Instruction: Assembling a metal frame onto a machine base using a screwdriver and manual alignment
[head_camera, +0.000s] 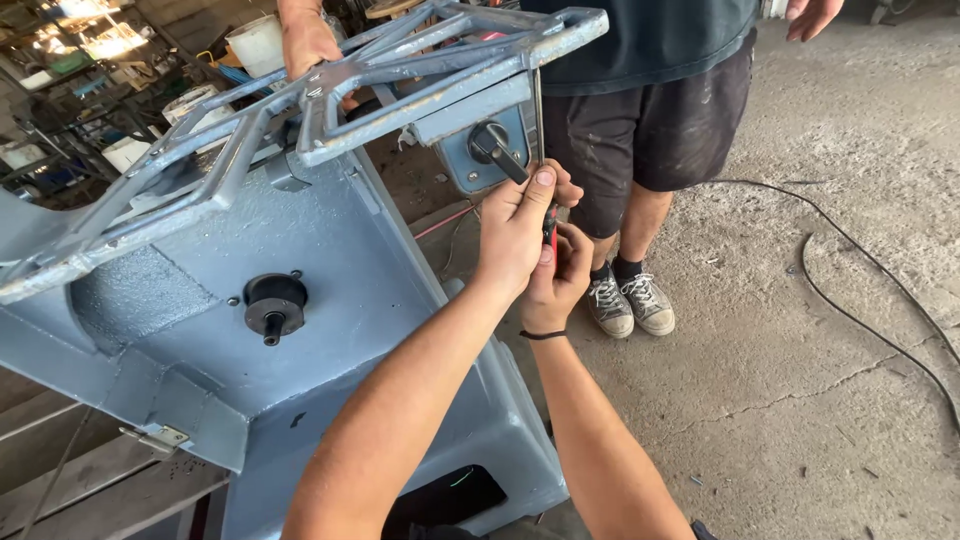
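Gripping a screwdriver (548, 232) with both hands: the left hand (515, 228) is wrapped round the upper part of the handle, thumb pressed up along the shaft; the right hand (562, 278) is clenched round the red handle just below, at about 5 o'clock from the left. Both sets of fingers are closed on the tool.

The shaft is held upright, and its tip is set against the underside of the grey metal frame (330, 110) at 12 o'clock from the hands. The exact contact point is hidden by the frame's edge, so no screw can be made out.

The frame is seated on top of the grey machine body (330, 300) and steadied at its far side by another person's hand (305, 45), at 10 o'clock. A black knob (495, 148) sits just beside the shaft at 9 o'clock.

Progress, as judged: frame placed, fastening under way. How many fixings are done or left cannot be told.
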